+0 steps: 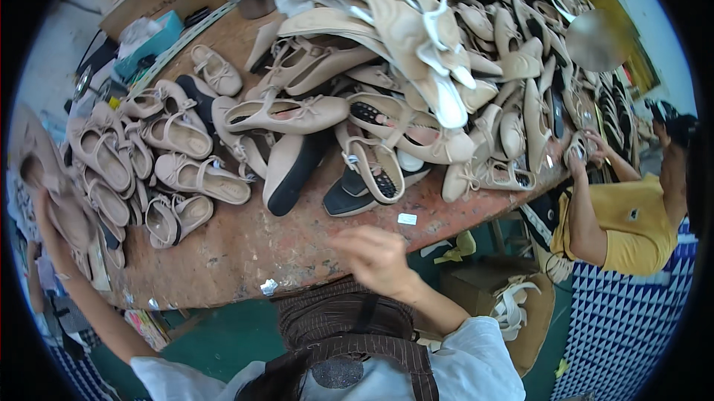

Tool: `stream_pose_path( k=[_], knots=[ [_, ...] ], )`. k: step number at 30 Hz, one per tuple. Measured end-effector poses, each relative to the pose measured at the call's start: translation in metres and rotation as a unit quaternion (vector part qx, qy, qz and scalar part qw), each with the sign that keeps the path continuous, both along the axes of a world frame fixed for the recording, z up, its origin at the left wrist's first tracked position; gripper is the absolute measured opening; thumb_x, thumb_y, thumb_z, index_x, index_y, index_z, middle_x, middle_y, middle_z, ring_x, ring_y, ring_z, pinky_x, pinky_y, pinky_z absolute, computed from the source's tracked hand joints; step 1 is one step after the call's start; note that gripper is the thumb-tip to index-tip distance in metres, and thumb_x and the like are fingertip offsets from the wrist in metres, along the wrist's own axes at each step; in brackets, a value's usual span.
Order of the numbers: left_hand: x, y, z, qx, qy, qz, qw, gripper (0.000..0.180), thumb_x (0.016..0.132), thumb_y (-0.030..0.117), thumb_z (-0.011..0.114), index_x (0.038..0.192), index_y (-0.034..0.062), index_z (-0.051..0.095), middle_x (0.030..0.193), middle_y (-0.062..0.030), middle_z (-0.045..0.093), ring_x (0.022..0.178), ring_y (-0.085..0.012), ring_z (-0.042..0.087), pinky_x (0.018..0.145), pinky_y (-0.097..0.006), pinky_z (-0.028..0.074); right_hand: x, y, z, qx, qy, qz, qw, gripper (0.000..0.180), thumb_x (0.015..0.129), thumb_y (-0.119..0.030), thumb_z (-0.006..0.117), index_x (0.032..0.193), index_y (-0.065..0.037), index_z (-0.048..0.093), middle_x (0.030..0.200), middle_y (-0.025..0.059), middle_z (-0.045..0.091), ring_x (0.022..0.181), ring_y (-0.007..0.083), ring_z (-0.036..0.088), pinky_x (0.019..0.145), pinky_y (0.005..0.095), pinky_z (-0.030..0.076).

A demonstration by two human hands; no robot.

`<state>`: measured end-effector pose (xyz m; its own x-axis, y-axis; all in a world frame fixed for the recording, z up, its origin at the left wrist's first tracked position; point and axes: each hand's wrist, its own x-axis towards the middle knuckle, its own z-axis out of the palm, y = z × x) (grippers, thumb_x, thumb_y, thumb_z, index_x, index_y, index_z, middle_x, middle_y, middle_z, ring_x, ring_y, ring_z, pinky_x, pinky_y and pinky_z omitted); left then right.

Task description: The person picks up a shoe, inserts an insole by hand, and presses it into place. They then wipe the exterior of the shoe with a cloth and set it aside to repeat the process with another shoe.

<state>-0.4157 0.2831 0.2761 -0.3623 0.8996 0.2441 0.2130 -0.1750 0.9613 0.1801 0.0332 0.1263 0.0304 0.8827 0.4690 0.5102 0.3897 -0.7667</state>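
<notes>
At the far left, my left hand [46, 206] is stretched out and closed on a beige shoe [53, 170], which is smeared by motion; most of the fingers are hidden. My right hand [378, 258] hovers over the near edge of the table, its loosely bent fingers blurred, with nothing clearly visible in them. Just beyond it lies a small white label [407, 219]. Finished-looking beige strap shoes with bows [204, 178] sit grouped at the left of the table. In the middle is a heap of similar shoes [286, 113], some on their sides with black soles showing.
Pale insoles [401, 22] are stacked high on the heap. The worn brown table [223, 267] curves along my front. At the right, a person in a yellow shirt [632, 226] handles a shoe. A cardboard box [539, 327] with white pieces stands below; a blue container [160, 40] sits back left.
</notes>
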Motion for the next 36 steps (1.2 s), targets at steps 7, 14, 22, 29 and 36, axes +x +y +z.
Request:
stream_pose_path(
  k=[7, 14, 22, 29, 36],
  knots=[
    [-0.121, 0.122, -0.088, -0.038, 0.685, 0.054, 0.726, 0.073, 0.096, 0.039, 0.059, 0.152, 0.0004, 0.030, 0.148, -0.0255, 0.043, 0.133, -0.0373, 0.046, 0.110, -0.042, 0.037, 0.052, 0.048, 0.035, -0.010, 0.047, -0.192, 0.980, 0.023, 0.084, 0.011, 0.061, 0.101, 0.001, 0.074, 0.088, 0.0107, 0.072, 0.080, 0.0153, 0.067, 0.071, 0.0269, 0.052],
    [-0.112, 0.103, -0.126, -0.023, 0.470, 0.041, 0.882, 0.082, 0.075, 0.035, 0.083, 0.141, -0.0001, 0.048, 0.138, -0.0249, 0.052, 0.124, -0.0408, 0.053, 0.103, -0.045, 0.043, 0.114, 0.108, 0.080, 0.113, 0.067, -0.309, 0.942, 0.019, 0.093, 0.000, 0.062, 0.109, 0.004, 0.071, 0.092, 0.0081, 0.072, 0.082, 0.0121, 0.066, 0.077, 0.0252, 0.052],
    [-0.094, 0.150, -0.138, -0.106, 0.548, 0.223, 0.799, 0.107, 0.075, 0.018, 0.070, 0.158, 0.0357, 0.005, 0.158, -0.0244, 0.026, 0.129, -0.0505, 0.047, 0.104, -0.053, 0.043, 0.221, 0.184, 0.076, 0.034, -0.118, -0.233, 0.965, 0.061, 0.075, 0.018, 0.050, 0.129, -0.008, 0.063, 0.124, 0.0184, 0.064, 0.119, 0.0287, 0.060, 0.098, 0.0351, 0.049],
    [-0.112, 0.103, -0.109, 0.038, 0.385, -0.019, 0.922, 0.111, 0.077, 0.037, 0.082, 0.156, -0.0015, 0.015, 0.160, -0.0204, 0.023, 0.149, -0.0291, 0.020, 0.121, -0.038, 0.016, 0.269, 0.203, 0.053, -0.033, -0.175, -0.044, 0.983, 0.083, 0.067, 0.020, 0.040, 0.143, -0.012, 0.050, 0.147, 0.0123, 0.050, 0.141, 0.0266, 0.042, 0.110, 0.0356, 0.039],
    [-0.057, 0.006, -0.148, -0.052, 0.127, 0.164, 0.977, 0.098, 0.069, 0.024, 0.079, 0.150, 0.0040, 0.028, 0.135, -0.0185, 0.055, 0.117, -0.0322, 0.059, 0.098, -0.037, 0.048, 0.291, 0.208, 0.085, -0.054, -0.253, -0.087, 0.962, 0.064, 0.071, 0.008, 0.064, 0.134, -0.003, 0.056, 0.134, 0.0104, 0.059, 0.122, 0.0235, 0.056, 0.098, 0.0370, 0.046]
  ],
)
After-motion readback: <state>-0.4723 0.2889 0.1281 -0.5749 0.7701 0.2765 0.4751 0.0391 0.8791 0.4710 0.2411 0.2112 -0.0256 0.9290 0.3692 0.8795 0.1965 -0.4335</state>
